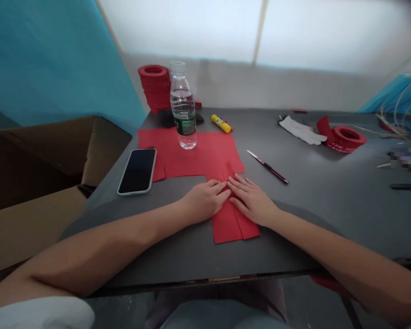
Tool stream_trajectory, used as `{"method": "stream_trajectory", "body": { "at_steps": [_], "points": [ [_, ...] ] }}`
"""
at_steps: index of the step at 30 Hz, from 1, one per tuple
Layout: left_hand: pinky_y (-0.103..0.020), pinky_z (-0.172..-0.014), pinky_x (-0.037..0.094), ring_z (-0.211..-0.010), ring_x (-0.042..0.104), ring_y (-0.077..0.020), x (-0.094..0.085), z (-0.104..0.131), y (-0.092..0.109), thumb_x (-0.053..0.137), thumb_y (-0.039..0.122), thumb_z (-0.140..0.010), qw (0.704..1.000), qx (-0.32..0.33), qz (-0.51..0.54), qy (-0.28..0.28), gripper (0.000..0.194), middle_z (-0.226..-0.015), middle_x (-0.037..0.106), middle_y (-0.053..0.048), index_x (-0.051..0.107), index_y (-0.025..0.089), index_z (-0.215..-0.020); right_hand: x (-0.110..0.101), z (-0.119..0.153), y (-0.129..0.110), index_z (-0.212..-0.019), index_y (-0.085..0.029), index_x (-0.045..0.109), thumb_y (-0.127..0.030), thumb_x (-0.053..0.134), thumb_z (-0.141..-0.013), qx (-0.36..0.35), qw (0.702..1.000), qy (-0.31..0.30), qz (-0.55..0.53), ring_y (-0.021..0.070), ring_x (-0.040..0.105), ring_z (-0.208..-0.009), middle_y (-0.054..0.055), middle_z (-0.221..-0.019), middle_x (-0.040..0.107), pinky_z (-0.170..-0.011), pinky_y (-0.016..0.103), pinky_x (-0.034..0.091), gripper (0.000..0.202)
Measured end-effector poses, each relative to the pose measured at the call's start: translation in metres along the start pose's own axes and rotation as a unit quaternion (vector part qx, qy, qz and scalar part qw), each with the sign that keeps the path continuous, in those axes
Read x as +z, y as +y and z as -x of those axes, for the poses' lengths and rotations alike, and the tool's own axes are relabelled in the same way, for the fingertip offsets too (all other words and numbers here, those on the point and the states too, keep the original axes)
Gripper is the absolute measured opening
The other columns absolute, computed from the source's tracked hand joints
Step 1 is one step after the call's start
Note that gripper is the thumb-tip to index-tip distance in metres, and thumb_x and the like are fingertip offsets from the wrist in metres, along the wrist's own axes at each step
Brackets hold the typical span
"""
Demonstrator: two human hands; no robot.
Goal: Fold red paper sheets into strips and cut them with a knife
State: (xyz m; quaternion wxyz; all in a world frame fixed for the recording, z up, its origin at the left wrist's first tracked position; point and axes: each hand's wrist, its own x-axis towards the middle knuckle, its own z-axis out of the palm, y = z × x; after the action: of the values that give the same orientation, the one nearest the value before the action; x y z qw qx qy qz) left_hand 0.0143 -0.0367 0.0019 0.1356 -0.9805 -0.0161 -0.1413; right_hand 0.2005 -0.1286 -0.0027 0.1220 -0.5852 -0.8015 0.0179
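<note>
A folded piece of red paper (227, 227) lies on the grey table under both hands, with a long crease or overlapping edge running down it. My left hand (203, 201) rests on its left side, fingers slightly bent and their tips pressed on the paper. My right hand (255, 203) lies flat on the right side, fingers spread and pointing at the left fingertips. The fingertips of the two hands nearly meet at the crease. Just beyond lies a larger red sheet (198, 160), partly overlapped by the folded piece.
A water bottle (184, 112) stands on the red sheet. A phone (137, 171) lies at left, above a cardboard box (37, 219). Behind are stacked red rings (155, 89) and a yellow glue stick (221, 123). Rightward lie a utility knife (269, 167), white glove (301, 130) and red roll (347, 139).
</note>
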Motion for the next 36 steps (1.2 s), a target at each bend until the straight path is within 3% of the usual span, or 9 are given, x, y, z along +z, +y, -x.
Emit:
{"method": "stream_trajectory", "body": {
  "at_steps": [7,14,18,21,24,29,36],
  "points": [
    [-0.034,-0.089,0.047,-0.099,0.059,-0.0216,0.004,0.004,-0.019,0.045,0.016,-0.088,0.999,-0.044,0.017,0.007,0.023,-0.109,0.063,-0.014,0.06,0.009,-0.103,-0.001,-0.026,-0.002,-0.13,-0.011,0.051,-0.032,0.036,-0.094,-0.022,0.999,0.012,0.031,0.0262,0.035,-0.133,0.01,-0.138,0.048,-0.11,0.05,0.026,0.044],
    [-0.036,-0.089,0.048,-0.097,0.059,-0.0209,0.004,0.004,-0.03,0.04,0.024,-0.092,0.993,-0.093,0.074,-0.001,0.027,-0.107,0.063,-0.012,0.062,0.011,-0.103,0.002,-0.05,0.021,-0.115,-0.018,0.063,-0.025,0.044,-0.088,-0.086,0.994,0.066,-0.012,0.0231,0.053,-0.114,0.009,-0.119,0.063,-0.101,0.044,0.04,0.035],
    [-0.043,-0.101,0.041,-0.119,0.049,-0.0256,0.006,0.005,-0.026,0.04,0.028,-0.093,0.987,-0.12,0.111,-0.005,0.028,-0.119,0.057,-0.014,0.059,0.012,-0.107,0.007,-0.049,0.027,-0.123,-0.017,0.059,-0.023,0.043,-0.088,-0.085,0.994,0.062,-0.039,0.0237,0.043,-0.127,0.011,-0.128,0.057,-0.104,0.047,0.038,0.039],
    [-0.048,-0.107,0.033,-0.132,0.037,-0.0279,0.008,0.007,-0.025,0.042,0.03,-0.093,0.978,-0.144,0.145,-0.043,0.034,-0.13,0.049,-0.018,0.052,0.008,-0.117,0.008,-0.047,0.025,-0.127,-0.013,0.055,-0.024,0.041,-0.089,-0.072,0.996,0.049,-0.032,0.0237,0.039,-0.13,0.012,-0.133,0.052,-0.106,0.047,0.036,0.042],
    [-0.048,-0.109,0.03,-0.134,0.034,-0.0282,0.008,0.008,-0.026,0.043,0.034,-0.093,0.972,-0.154,0.166,-0.069,0.042,-0.137,0.043,-0.02,0.046,0.006,-0.125,0.008,-0.046,0.023,-0.127,-0.009,0.054,-0.025,0.039,-0.09,-0.062,0.997,0.037,-0.011,0.0248,0.039,-0.13,0.013,-0.135,0.05,-0.106,0.046,0.036,0.044],
    [-0.047,-0.11,0.028,-0.134,0.033,-0.032,0.007,0.008,-0.026,0.045,0.051,-0.09,0.971,-0.156,0.171,-0.063,0.057,-0.14,0.039,-0.022,0.046,0.005,-0.125,0.009,-0.046,0.024,-0.129,-0.01,0.053,-0.026,0.039,-0.09,-0.056,0.998,0.034,-0.002,0.0246,0.038,-0.131,0.012,-0.137,0.048,-0.106,0.046,0.036,0.044],
    [-0.048,-0.108,0.032,-0.133,0.034,-0.0324,0.007,0.009,-0.024,0.048,0.054,-0.087,0.969,-0.169,0.173,-0.048,0.058,-0.141,0.038,-0.023,0.048,0.008,-0.123,0.011,-0.045,0.027,-0.131,-0.012,0.05,-0.027,0.04,-0.09,-0.059,0.997,0.039,-0.015,0.0236,0.037,-0.132,0.011,-0.138,0.047,-0.107,0.045,0.036,0.045]
  ]
}}
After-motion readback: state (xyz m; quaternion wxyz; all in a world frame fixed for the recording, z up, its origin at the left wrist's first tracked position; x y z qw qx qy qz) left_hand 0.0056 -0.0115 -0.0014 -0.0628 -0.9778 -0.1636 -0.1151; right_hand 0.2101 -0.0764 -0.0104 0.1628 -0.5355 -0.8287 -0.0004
